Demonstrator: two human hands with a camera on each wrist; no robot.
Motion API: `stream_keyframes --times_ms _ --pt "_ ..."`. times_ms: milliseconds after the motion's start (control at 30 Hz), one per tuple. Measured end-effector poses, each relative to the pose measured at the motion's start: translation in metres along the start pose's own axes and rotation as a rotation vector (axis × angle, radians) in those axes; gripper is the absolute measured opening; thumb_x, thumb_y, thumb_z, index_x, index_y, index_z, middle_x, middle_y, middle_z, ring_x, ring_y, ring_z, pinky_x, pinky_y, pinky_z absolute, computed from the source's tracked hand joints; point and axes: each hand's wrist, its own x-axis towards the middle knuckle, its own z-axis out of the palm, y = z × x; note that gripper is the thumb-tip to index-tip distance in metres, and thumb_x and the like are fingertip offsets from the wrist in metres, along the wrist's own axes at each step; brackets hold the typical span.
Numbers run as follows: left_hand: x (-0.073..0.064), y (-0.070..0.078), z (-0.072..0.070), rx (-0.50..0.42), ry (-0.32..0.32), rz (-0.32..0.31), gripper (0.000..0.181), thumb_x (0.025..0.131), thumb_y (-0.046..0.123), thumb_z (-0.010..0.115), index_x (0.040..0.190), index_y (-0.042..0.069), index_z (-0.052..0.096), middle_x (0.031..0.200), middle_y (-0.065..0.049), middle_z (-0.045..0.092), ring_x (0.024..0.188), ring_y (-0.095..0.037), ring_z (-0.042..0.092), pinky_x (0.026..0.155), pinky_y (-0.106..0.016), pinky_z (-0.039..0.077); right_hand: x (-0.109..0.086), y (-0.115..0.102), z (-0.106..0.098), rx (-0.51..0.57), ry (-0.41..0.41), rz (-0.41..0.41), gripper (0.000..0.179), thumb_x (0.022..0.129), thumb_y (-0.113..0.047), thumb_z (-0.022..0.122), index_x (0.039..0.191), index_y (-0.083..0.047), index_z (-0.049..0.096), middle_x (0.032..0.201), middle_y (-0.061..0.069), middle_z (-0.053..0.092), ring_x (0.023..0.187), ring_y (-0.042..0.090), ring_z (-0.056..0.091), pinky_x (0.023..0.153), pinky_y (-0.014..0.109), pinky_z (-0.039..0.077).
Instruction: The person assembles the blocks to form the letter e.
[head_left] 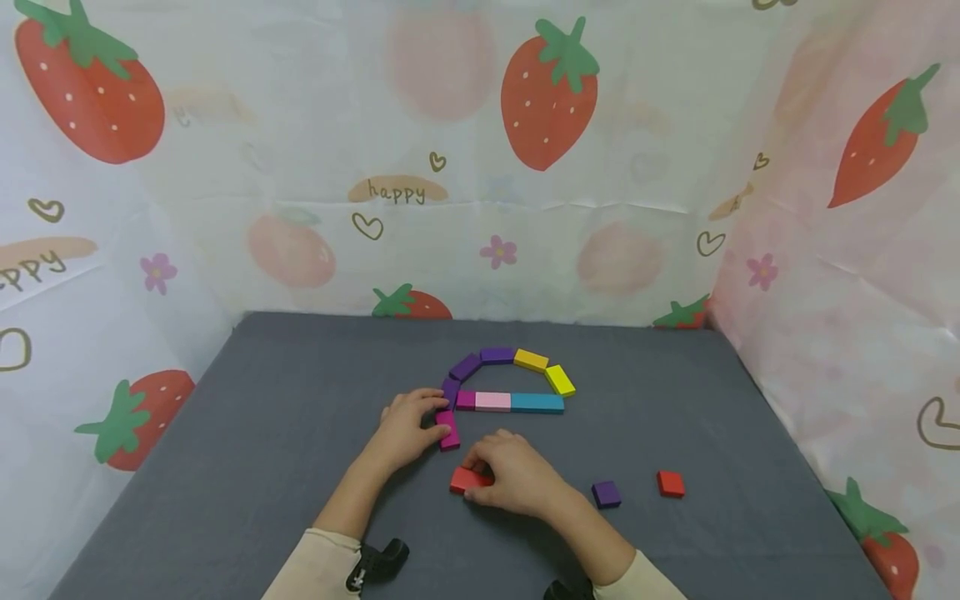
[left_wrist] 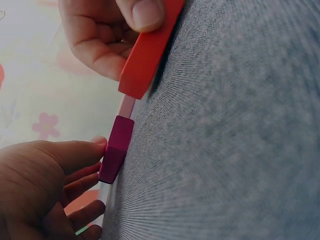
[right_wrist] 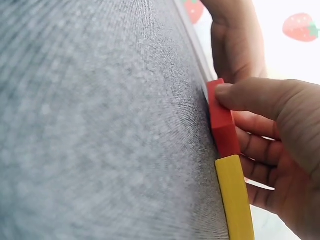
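My left hand (head_left: 407, 431) rests at the left end of a block arrangement. Its straight thumb touches a magenta block (head_left: 447, 433), while a fingertip lies by a purple block (head_left: 451, 389) just beyond. Below the arrangement, my right hand (head_left: 517, 477) pinches a red block (head_left: 465, 481) between thumb and fingers, low over the cloth. In the right wrist view, the thumb presses on the red block (right_wrist: 222, 117), and a yellow block (right_wrist: 234, 197) shows beside it. The left wrist view shows the magenta block (left_wrist: 116, 149) by the left thumb.
Purple blocks (head_left: 497, 357) and yellow blocks (head_left: 532, 360) curve above a straight row with a pink block (head_left: 492, 402) and a blue block (head_left: 537, 403). To the right lie a small purple block (head_left: 606, 494) and another red block (head_left: 671, 484) on grey cloth (head_left: 750, 550).
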Motion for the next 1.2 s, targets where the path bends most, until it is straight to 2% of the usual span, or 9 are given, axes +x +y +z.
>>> stream_keyframes --times_ms 200,533,800,1000,1200 --pt "-0.001 0.001 0.0 -0.005 -0.004 -0.012 0.044 0.092 0.027 0.078 0.132 0.011 0.069 0.147 -0.006 0.057 0.135 -0.036 0.046 0.106 -0.06 0.033 0.001 0.001 0.002 -0.014 0.055 0.025 0.031 0.086 -0.037 0.082 0.112 -0.023 0.074 0.101 -0.011 0.067 0.091 0.008 0.05 0.09 0.034 0.046" --pt "0.0 -0.002 0.002 0.002 0.001 -0.002 0.043 0.092 0.027 0.078 0.131 0.012 0.07 0.146 -0.005 0.057 0.135 -0.036 0.046 0.106 -0.06 0.034 0.003 0.0 0.009 -0.011 0.17 0.073 0.031 0.087 -0.037 0.081 0.111 -0.019 0.075 0.102 -0.008 0.07 0.096 0.012 0.054 0.092 0.039 0.046" --pt "-0.001 -0.001 0.0 -0.003 -0.001 -0.006 0.043 0.092 0.027 0.078 0.131 0.011 0.07 0.146 -0.006 0.057 0.136 -0.037 0.045 0.105 -0.06 0.034 0.006 -0.001 0.017 -0.017 0.201 0.118 0.029 0.088 -0.039 0.08 0.11 -0.022 0.075 0.102 -0.009 0.069 0.093 0.01 0.052 0.085 0.035 0.043" --pt "-0.002 -0.001 0.0 -0.001 0.0 -0.008 0.043 0.092 0.027 0.078 0.131 0.011 0.07 0.146 -0.005 0.057 0.136 -0.037 0.045 0.105 -0.059 0.034 0.006 -0.001 0.014 0.008 0.17 0.129 0.033 0.088 -0.044 0.079 0.112 -0.022 0.075 0.1 -0.01 0.068 0.09 0.01 0.051 0.083 0.033 0.042" --pt "-0.001 -0.001 0.0 0.005 -0.002 -0.006 0.043 0.092 0.028 0.077 0.132 0.012 0.07 0.147 -0.005 0.057 0.137 -0.036 0.045 0.106 -0.059 0.033 0.002 0.006 -0.004 0.063 0.023 0.132 0.048 0.086 -0.046 0.082 0.125 -0.02 0.071 0.104 -0.009 0.067 0.097 0.011 0.053 0.09 0.037 0.047"
